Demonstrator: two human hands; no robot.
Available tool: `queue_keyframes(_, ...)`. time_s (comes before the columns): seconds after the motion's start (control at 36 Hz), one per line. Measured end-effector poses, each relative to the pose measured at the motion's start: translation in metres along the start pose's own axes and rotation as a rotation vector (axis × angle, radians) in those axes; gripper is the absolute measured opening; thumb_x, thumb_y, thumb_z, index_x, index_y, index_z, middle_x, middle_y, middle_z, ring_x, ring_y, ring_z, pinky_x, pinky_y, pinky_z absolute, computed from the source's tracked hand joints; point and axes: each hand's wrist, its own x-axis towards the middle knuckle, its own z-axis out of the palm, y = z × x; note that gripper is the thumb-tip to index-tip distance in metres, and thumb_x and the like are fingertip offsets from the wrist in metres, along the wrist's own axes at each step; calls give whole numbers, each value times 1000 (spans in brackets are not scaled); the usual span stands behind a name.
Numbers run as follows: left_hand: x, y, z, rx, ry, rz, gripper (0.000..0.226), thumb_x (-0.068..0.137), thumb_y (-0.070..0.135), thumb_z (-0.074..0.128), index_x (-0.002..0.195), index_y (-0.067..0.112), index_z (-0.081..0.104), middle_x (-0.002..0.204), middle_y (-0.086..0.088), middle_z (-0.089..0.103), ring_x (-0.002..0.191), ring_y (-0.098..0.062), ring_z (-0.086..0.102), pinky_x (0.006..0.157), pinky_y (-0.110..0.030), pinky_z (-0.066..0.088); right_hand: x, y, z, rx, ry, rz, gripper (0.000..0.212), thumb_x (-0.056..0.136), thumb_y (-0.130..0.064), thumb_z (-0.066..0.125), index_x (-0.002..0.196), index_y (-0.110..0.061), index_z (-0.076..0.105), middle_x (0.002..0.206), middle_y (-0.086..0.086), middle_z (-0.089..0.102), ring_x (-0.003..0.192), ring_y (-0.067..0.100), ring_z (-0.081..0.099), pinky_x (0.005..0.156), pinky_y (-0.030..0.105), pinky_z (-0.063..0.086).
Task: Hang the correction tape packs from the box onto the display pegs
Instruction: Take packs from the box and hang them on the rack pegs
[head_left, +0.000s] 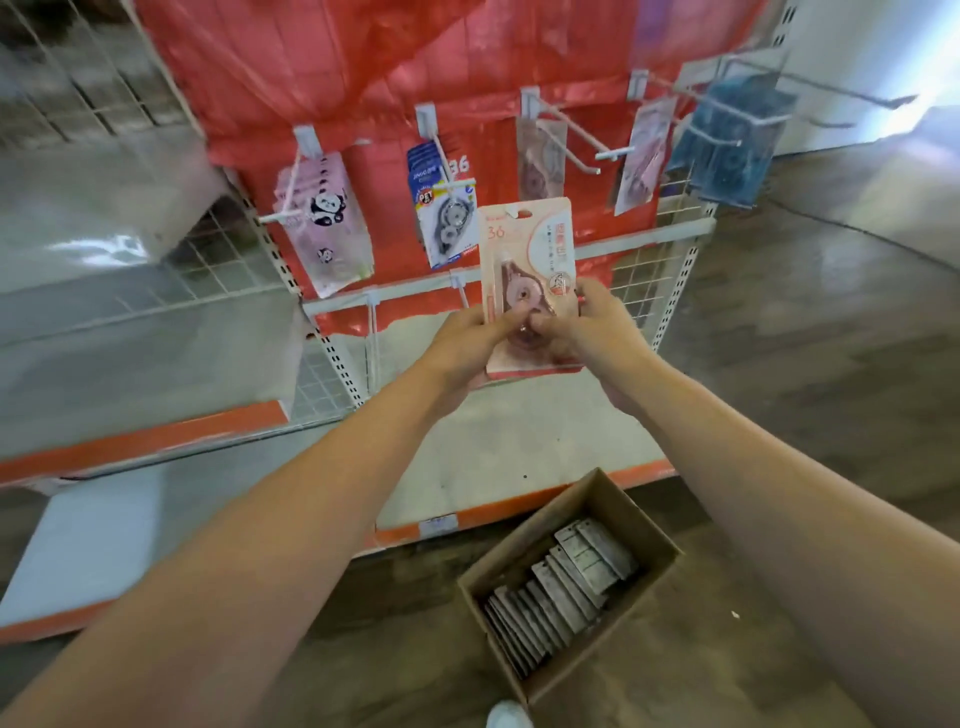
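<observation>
A single wide-angle camera sits on the person's head and looks forward and down, so both forearms reach in from the bottom corners toward the middle of the frame. It faces the red-backed display rack (467, 104) head-on and close, its pegs across the upper half, while the cardboard box (566, 582) on the floor lies almost underfoot at the bottom. Straight lines bow toward the edges.

Worn grey-brown concrete floor (810, 332), white wire-grid shelving (218, 260) with perforated uprights, orange-edged pale base shelf (519, 447), red plastic sheeting (322, 67) draped over the back panel, white wall (857, 67) at right, bright glare at upper right
</observation>
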Motion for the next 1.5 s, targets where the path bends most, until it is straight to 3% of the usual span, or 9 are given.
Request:
queue_keyframes(0.14,-55,79,-15,79,64,119,15,93,24,62,103,14,67,106,-12,69,98,-27,65,96,-49,50,-47,-83,3,-161,-28,-104,49,80,-36,72,119,-14,53,113,4,66,104,23,63,93,46,51)
queue_keyframes(0.31,-114,161,-45,78,169,219,29,91,29,63,112,9,63,114,-13,68,110,-31,62,99,-54,46,-84,-170,10,-345,1,-283,33,99,-28,48,127,-10,52,111,5,63,104,25,59,89,39,48)
queue_keyframes(0.47,-141,219,-74,84,207,264,6,94,24,58,93,19,61,97,-3,67,99,-24,62,95,-47,46,-95,-230,17,-709,2,-423,31,99,-18,47,127,-4,49,114,17,63,104,33,57,85,37,41)
queue_keyframes(0.58,-131,246,-96,66,242,303,31,79,37,70,100,14,63,110,-13,68,109,-35,61,96,-50,46,-85,-262,20,-778,7,-477,34,97,-19,51,129,-6,47,112,17,64,105,34,59,88,40,43)
queue_keyframes(0.72,-111,269,-111,18,218,290,12,92,25,61,101,17,61,111,-12,68,108,-31,63,98,-48,48,-60,-292,24,-781,34,-481,37,98,-19,51,133,-7,46,116,16,62,107,32,57,90,38,43)
queue_keyframes(1.06,-34,257,-125,59,90,241,21,89,30,65,105,16,63,108,-9,71,106,-29,65,99,-51,47,-8,-297,9,-843,111,-394,35,98,-20,52,130,-9,46,106,11,63,100,27,58,84,33,42)
queue_keyframes(1.17,-10,257,-93,60,-23,255,15,92,20,61,104,11,65,101,-7,71,96,-25,66,94,-44,51,-4,-287,-22,-835,165,-342,34,97,-18,53,129,-9,46,106,12,64,101,28,59,89,38,44)
queue_keyframes(1.39,16,253,2,92,-165,214,14,94,19,60,102,10,66,112,-17,68,102,-37,65,92,-58,49,-14,-262,-104,-783,304,-201,34,99,-25,50,128,-8,50,113,10,64,103,25,57,85,30,39)
queue_keyframes(1.5,13,245,56,97,-238,212,8,94,14,57,100,15,63,98,-5,69,78,-11,66,69,-23,55,-27,-237,-133,-578,308,-130,32,98,-31,51,121,-8,55,105,4,59,107,27,59,91,34,44)
